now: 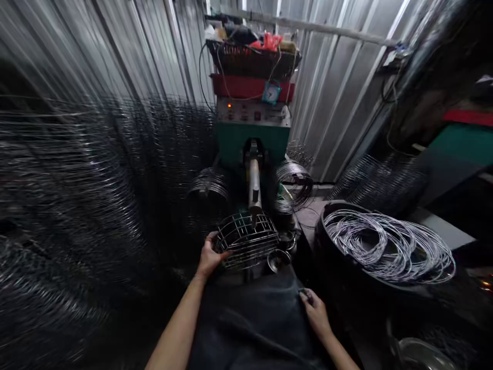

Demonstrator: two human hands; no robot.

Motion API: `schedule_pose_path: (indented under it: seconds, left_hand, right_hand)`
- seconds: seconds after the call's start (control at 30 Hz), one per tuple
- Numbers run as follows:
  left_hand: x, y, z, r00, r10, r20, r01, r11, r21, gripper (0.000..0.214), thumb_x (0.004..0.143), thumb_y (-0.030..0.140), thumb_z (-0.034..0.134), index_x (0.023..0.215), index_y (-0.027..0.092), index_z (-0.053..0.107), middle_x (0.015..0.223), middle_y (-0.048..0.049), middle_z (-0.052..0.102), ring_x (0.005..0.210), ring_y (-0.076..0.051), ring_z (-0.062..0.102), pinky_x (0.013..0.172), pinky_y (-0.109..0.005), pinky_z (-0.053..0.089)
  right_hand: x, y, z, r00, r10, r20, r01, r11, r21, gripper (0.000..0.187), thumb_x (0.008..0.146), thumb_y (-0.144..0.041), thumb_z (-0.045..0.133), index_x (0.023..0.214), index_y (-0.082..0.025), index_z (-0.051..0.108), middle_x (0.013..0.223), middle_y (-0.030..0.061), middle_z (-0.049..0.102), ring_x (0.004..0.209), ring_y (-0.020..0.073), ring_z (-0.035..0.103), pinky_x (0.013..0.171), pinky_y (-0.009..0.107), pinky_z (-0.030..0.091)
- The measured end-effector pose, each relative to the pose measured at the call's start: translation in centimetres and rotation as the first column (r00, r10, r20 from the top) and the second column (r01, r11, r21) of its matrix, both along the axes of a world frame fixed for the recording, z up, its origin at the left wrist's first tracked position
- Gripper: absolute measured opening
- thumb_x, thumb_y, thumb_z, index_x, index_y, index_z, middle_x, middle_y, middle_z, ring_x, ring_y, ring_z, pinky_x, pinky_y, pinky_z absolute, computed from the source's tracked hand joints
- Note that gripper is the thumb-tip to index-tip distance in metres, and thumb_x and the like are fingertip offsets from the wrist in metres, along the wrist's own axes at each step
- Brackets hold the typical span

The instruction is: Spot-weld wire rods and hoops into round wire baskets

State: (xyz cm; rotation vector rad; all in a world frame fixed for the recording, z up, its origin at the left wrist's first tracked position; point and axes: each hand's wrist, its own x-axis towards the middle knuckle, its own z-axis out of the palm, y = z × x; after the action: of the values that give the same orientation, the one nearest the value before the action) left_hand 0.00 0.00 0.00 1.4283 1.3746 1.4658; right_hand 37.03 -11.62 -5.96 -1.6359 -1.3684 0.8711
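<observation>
My left hand (210,257) grips the left side of a round wire basket (250,239), thumb laid over its wires. The basket is tilted under the metal arm (254,185) of a green welding machine (252,133); the arm's tip reaches its upper rim. Lower right, my right hand (314,308) is closed beside the dark cloth (254,318) over my lap. Between its thumb and fingers is something small and dark, too unclear to name. A small metal bowl (278,261) stands just right of the basket.
Tall stacks of wire frames (96,180) fill the left side. To the right, a big black tub (325,221) holds loose wire rings (389,246). Wire coils (295,182) hang beside the machine arm. A crate (250,61) and a small clock (271,93) top the machine.
</observation>
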Motion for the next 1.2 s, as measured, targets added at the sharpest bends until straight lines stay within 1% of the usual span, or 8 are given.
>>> schedule_pose_path:
  seconds: [0.1,0.2,0.33,0.5,0.7,0.77,1.0,1.2]
  left_hand:
    - [0.0,-2.0,0.8,0.985,0.034,-0.171,-0.023,0.997,0.068,0.086,0.054,0.046,0.080,0.123,0.016,0.040,0.130,-0.0159,0.045,0.124,-0.032,0.044,0.106,-0.050,0.033]
    - [0.6,-4.1,2.2,0.923,0.018,-0.384,0.028,0.993,0.114,0.085,0.052,0.042,0.081,0.124,0.017,0.042,0.136,-0.0162,0.039,0.129,-0.033,0.038,0.109,-0.051,0.029]
    - [2.3,-5.4,4.5,0.774,-0.052,-0.631,0.130,0.988,0.078,0.090,0.049,0.034,0.082,0.127,0.014,0.041,0.137,-0.0195,0.038,0.132,-0.037,0.032,0.109,-0.054,0.025]
    - [4.2,-5.4,6.5,0.638,-0.074,-0.767,0.131,0.991,0.013,0.092,0.048,0.031,0.080,0.129,0.014,0.040,0.139,-0.0223,0.036,0.132,-0.042,0.029,0.108,-0.062,0.019]
    - [4.6,-5.4,7.9,0.650,-0.060,-0.757,0.094,0.996,0.002,0.093,0.047,0.029,0.080,0.129,0.010,0.040,0.140,-0.0235,0.034,0.132,-0.041,0.029,0.109,-0.059,0.020]
    - [4.5,-5.2,8.0,0.679,-0.054,-0.732,0.094,0.996,0.014,0.093,0.047,0.029,0.080,0.129,0.012,0.041,0.139,-0.0218,0.035,0.132,-0.040,0.029,0.109,-0.058,0.022]
    - [4.1,-4.3,7.7,0.798,-0.075,-0.598,0.087,0.996,-0.008,0.090,0.047,0.028,0.080,0.128,0.015,0.043,0.139,-0.0175,0.036,0.132,-0.037,0.033,0.108,-0.053,0.028]
    - [4.2,-3.6,6.8,0.827,-0.074,-0.558,0.073,0.997,-0.024,0.087,0.048,0.028,0.079,0.127,0.014,0.045,0.139,-0.0182,0.036,0.131,-0.036,0.034,0.108,-0.051,0.030]
  right_hand:
    - [0.0,-0.1,1.1,0.997,0.053,0.057,-0.055,0.998,0.024,0.046,0.076,-0.054,0.051,0.088,-0.013,0.067,0.088,0.0135,0.071,0.086,0.0281,0.066,0.077,0.034,0.051]
    - [-0.9,0.1,4.4,0.966,0.229,0.119,-0.235,0.971,0.041,0.036,0.077,-0.047,0.052,0.089,-0.015,0.066,0.083,0.0104,0.070,0.079,0.0247,0.065,0.074,0.033,0.050]
    - [-3.9,1.6,11.6,0.821,0.533,0.204,-0.544,0.839,-0.001,0.039,0.075,-0.030,0.055,0.112,-0.017,0.057,0.079,0.0026,0.066,0.069,0.0161,0.060,0.067,0.026,0.046]
    - [-8.7,5.2,17.7,0.619,0.714,0.327,-0.717,0.684,-0.136,0.027,0.068,-0.014,0.058,0.095,-0.018,0.060,0.081,-0.0007,0.064,0.072,0.0135,0.057,0.066,0.021,0.042]
    - [-13.2,7.8,16.5,0.655,0.493,0.573,-0.576,0.816,-0.043,0.021,0.073,-0.010,0.055,0.090,-0.022,0.062,0.084,0.0021,0.067,0.077,0.0168,0.061,0.068,0.023,0.042]
    - [-13.7,8.1,15.6,0.671,0.450,0.589,-0.569,0.822,0.020,0.024,0.074,-0.010,0.055,0.093,-0.022,0.063,0.091,0.0042,0.068,0.084,0.0181,0.062,0.072,0.025,0.044]
    - [-12.0,9.2,16.0,0.574,0.659,0.487,-0.789,0.604,0.113,0.025,0.080,-0.014,0.054,0.102,-0.020,0.065,0.099,0.0057,0.067,0.091,0.0165,0.063,0.080,0.027,0.048]
    - [-11.7,9.9,16.0,0.519,0.649,0.557,-0.815,0.572,0.092,0.025,0.078,-0.018,0.063,0.103,-0.018,0.065,0.098,0.0071,0.067,0.090,0.0180,0.063,0.078,0.027,0.049]
